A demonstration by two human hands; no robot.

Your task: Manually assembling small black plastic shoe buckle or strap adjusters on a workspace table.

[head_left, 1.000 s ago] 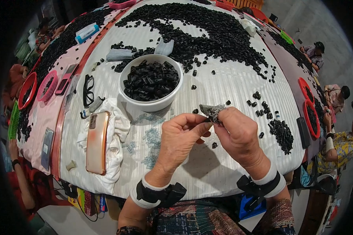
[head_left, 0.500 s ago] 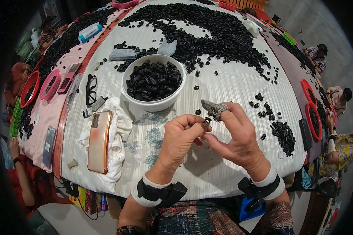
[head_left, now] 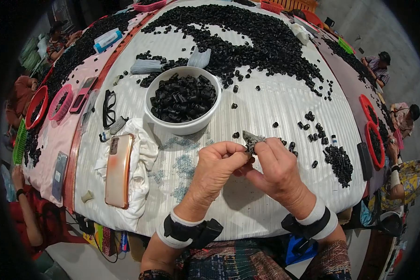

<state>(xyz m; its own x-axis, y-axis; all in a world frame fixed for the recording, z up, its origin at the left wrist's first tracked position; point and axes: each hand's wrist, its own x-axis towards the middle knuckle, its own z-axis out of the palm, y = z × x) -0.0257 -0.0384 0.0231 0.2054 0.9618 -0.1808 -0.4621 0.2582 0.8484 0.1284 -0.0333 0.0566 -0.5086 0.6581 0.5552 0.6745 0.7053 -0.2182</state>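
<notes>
My left hand [head_left: 213, 171], closed in a pinch, holds a small black plastic part [head_left: 252, 160] above the table's front half. My right hand [head_left: 281, 173] comes in from the right with bent fingers drawn together against the same part. A frayed grey cloth finger cover [head_left: 253, 139] sits on a finger of the right hand. Most of the part is hidden by the fingertips. Beyond the hands stands a white bowl [head_left: 148, 103] heaped with black plastic parts [head_left: 183, 95]. Right of my hands lie loose black parts [head_left: 318, 132] and a pile of thin black pieces [head_left: 339, 165].
A large heap of black parts [head_left: 266, 51] spreads over the white-covered table [head_left: 284, 98]. At left lie a phone [head_left: 119, 172] on a white cloth [head_left: 147, 144] and black glasses [head_left: 108, 107]. Tiny clear bits [head_left: 184, 165] are scattered left of my hands. Other people sit at neighbouring tables.
My right hand has closed from a spread pose, its covered finger moving down to the part in my left hand. More loose black parts now show beyond the right hand.
</notes>
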